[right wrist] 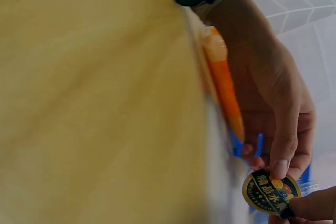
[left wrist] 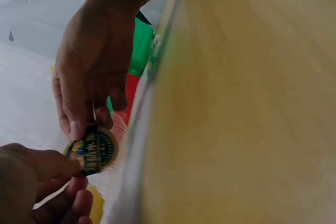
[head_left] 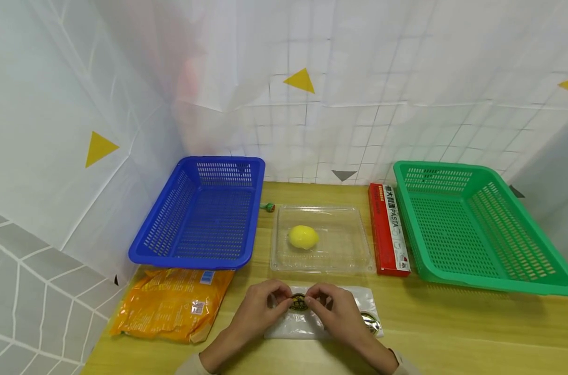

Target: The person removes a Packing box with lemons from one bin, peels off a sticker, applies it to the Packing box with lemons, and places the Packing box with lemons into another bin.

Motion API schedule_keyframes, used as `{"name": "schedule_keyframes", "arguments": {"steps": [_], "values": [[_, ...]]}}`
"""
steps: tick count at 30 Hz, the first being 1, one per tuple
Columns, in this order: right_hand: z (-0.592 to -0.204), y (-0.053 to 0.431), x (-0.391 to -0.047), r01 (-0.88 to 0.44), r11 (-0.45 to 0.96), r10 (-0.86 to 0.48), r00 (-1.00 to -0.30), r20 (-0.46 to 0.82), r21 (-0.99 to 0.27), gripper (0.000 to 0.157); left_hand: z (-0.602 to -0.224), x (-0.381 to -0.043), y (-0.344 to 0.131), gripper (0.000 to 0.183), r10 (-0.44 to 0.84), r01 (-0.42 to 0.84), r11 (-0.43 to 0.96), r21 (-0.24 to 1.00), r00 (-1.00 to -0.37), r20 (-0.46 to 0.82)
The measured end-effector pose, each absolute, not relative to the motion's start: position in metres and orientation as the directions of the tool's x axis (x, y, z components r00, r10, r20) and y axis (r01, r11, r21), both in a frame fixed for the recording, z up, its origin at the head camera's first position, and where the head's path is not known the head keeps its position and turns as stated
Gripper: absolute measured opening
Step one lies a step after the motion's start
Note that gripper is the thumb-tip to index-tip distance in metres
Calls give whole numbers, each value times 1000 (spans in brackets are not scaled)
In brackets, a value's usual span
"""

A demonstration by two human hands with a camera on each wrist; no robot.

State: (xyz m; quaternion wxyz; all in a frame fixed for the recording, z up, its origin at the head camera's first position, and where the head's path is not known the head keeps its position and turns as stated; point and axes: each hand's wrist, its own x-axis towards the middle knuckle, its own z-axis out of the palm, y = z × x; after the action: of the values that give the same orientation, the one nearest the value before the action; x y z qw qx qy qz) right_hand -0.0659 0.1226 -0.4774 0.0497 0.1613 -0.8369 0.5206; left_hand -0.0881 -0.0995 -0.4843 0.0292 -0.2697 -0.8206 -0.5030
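The round black-and-gold fruit sticker (head_left: 299, 302), pinched at opposite edges by the fingers of the left hand (head_left: 259, 308) and right hand (head_left: 338, 314) above the glossy white sheet (head_left: 364, 299), looks feather-light, thin and easily creased, so best held by its rim.

Right hand (head_left: 338, 313) has room rightward — ahead stand the clear container (head_left: 342, 239), red pasta box (head_left: 388, 229) and green basket (head_left: 457, 239).

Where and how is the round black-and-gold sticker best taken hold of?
Probably by opposite edges of its rim: the round sticker is thin and flat, so a light pinch suits it. The left hand should come from the left, the right hand from the right, as both hold it here.
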Motion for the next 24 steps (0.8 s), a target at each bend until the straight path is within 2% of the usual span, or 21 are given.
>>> {"name": "schedule_keyframes", "arguments": {"steps": [6,11,18,24], "values": [[-454,130,-71,-268,355,-193,-959,210,-896,6,-462,-90,-94,9,390,383,220,897,-877,280],[-434,136,-78,-226,338,-147,-971,186,-913,2,-441,-100,-86,10,380,339,136,931,-886,267],[-416,145,-97,-296,303,-113,-955,275,-906,5,-420,-118,-72,15,338,350,146,925,-897,286],[-409,152,-115,-314,381,-65,-948,313,-870,5,-412,-135,-59,17,317,353,126,927,-900,299]]}}
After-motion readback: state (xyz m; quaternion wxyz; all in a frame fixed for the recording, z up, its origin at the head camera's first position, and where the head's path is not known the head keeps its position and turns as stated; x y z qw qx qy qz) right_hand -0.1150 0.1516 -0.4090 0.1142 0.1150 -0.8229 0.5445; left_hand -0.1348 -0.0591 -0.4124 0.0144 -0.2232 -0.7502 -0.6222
